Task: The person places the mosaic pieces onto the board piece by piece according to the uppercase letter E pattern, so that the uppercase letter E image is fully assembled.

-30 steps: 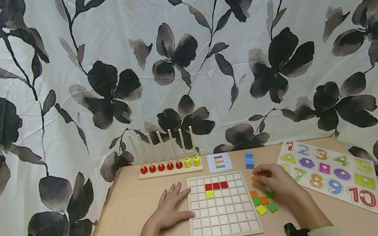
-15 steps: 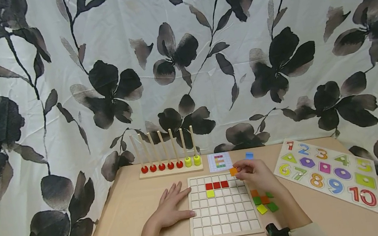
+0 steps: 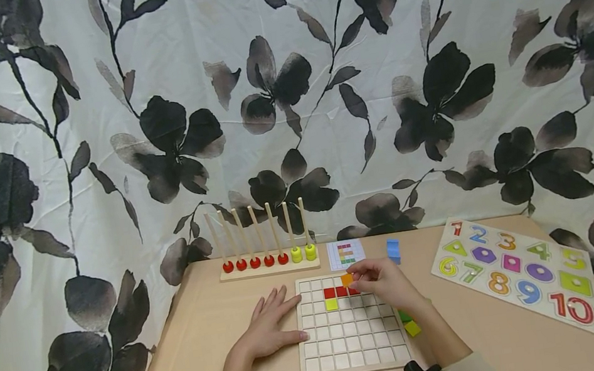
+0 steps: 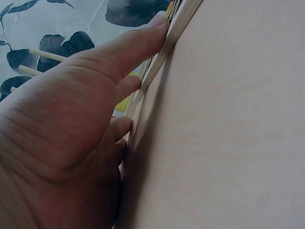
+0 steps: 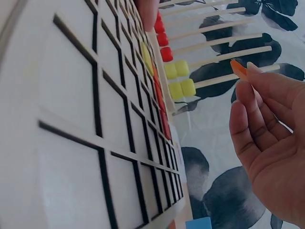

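One orange tile (image 3: 347, 280) is pinched between the thumb and fingertips of the right hand (image 3: 382, 284), held up over the far part of the grid board (image 3: 351, 344); the right wrist view shows it clear of the board's surface. Three red tiles (image 3: 341, 291) sit side by side in a row of cells toward the board's far edge, the rightmost partly covered by that hand, and a yellow tile (image 3: 331, 304) fills the cell just on the near side of the leftmost red one. The left hand (image 3: 268, 326) grasps nothing: it rests with fingers spread at the board's left side, the thumb and a fingertip touching the edge. Just right of the board, a green tile (image 3: 405, 316) and a second yellow one (image 3: 412, 328) lie on the table (image 3: 194, 346), the green one partly hidden by the right forearm. Beyond the board's far edge is a small card (image 3: 346, 253) printed with coloured squares, with a blue block (image 3: 393, 251) to its right. A wooden rod stand (image 3: 271, 270) is at far left, red beads on five upright rods and yellow beads on the two rightmost. A number puzzle (image 3: 482, 284) lies at an angle on the right, and a floral cloth (image 3: 274, 87) hangs behind everything.
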Motion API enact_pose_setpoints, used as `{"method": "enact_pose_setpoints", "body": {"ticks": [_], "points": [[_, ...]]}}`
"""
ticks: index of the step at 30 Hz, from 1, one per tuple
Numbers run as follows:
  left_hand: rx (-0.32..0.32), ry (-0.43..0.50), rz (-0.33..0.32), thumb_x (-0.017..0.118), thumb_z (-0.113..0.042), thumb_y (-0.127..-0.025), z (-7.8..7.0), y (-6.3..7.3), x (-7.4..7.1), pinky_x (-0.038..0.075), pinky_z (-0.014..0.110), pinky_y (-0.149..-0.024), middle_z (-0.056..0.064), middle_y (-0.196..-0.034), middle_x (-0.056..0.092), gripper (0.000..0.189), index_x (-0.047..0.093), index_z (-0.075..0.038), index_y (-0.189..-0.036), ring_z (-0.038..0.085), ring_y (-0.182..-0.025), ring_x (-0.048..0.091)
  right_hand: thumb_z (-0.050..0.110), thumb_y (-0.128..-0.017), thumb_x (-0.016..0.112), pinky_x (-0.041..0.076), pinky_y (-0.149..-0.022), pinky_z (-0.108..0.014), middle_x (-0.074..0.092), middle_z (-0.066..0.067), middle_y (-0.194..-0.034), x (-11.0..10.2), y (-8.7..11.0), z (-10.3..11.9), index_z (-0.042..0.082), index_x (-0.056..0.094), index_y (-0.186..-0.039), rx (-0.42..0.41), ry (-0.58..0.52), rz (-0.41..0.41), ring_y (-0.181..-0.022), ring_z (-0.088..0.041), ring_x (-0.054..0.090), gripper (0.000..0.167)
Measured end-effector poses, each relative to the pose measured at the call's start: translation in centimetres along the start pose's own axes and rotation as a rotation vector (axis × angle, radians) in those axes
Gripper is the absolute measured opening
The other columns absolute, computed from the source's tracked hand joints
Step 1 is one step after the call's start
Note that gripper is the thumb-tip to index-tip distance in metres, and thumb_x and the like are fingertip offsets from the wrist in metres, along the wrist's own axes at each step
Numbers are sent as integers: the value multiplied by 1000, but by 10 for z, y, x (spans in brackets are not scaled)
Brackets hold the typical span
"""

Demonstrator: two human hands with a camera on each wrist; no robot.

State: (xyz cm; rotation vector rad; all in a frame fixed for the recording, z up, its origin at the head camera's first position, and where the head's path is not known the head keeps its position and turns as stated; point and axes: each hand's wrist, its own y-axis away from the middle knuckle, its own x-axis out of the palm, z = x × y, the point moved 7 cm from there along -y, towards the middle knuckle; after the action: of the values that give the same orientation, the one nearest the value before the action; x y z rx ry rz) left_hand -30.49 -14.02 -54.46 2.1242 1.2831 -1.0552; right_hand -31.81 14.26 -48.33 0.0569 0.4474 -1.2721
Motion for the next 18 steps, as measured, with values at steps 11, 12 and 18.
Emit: {"method": "enact_pose_setpoints", "body": {"ticks": [11, 12, 18], "points": [[-1, -1, 1, 79, -60, -83, 0, 1, 0, -1, 65, -128, 20, -172, 21, 88, 49, -22, -156, 42, -162, 9, 9, -91, 80, 54, -64, -16, 72, -7, -93, 19, -1, -13, 4, 75, -116, 68, -61, -4, -75, -14, 63, 27], [0, 0, 1, 79, -60, -83, -1, 1, 0, -1, 65, -128, 20, -172, 21, 88, 49, -22, -157, 42, -162, 9, 8, -91, 80, 55, -66, -16, 72, -7, -94, 22, -1, -14, 4, 75, -116, 79, -80, 6, -76, -14, 64, 26], [-5, 2, 6, 79, -61, -84, 0, 0, 0, -1, 64, -128, 19, -173, 21, 87, 49, -24, -157, 41, -162, 8, 3, -90, 78, 55, -66, -16, 71, -13, -95, 35, 0, -19, -1, 74, -114, 102, -129, 39, -75, -14, 64, 24]]}}
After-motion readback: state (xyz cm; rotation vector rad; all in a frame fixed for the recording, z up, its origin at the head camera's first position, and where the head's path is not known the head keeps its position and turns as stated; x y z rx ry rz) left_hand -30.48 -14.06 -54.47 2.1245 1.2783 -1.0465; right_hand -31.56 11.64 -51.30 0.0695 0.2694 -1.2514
